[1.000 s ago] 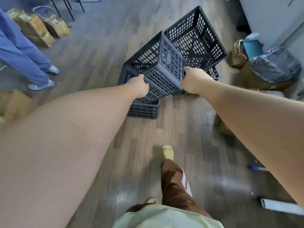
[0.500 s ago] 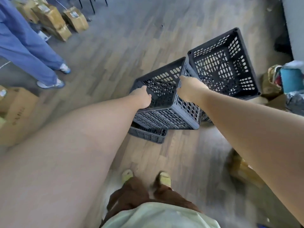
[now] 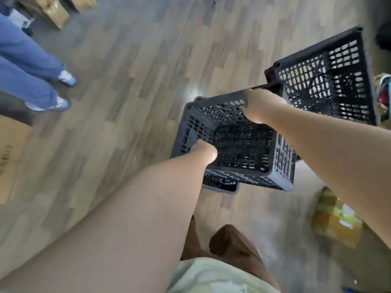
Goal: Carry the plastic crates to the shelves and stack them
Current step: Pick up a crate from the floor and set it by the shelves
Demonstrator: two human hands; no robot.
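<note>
At the centre of the view, a little toward 3 o'clock, a black plastic crate [image 3: 234,142] is being held above the wooden floor [image 3: 137,60] by both bare hands. Its near left rim is being gripped by the left hand [image 3: 204,152], whose fingers are being curled shut over the edge. Its far rim is being gripped by the right hand [image 3: 259,107], also closed tightly on the plastic; the fingertips themselves are being hidden by the rim. The crate is being kept tilted, with its open top turned toward the camera, so that the perforated bottom and walls are being seen from inside. A second black crate [image 3: 330,81] is being seen at 2 o'clock, just beside the held one; whether the two are touching cannot be told. Under the held crate, at 6 o'clock of it, the edge of a lower dark crate [image 3: 220,183] is being shown. At 9 o'clock, the blue trouser legs [image 3: 25,72] and sneakers of another person are being seen, well apart from the crates. A cardboard box [image 3: 10,157] is lying at the left edge, and a yellowish package [image 3: 336,218] at 4 o'clock, blurred.
</note>
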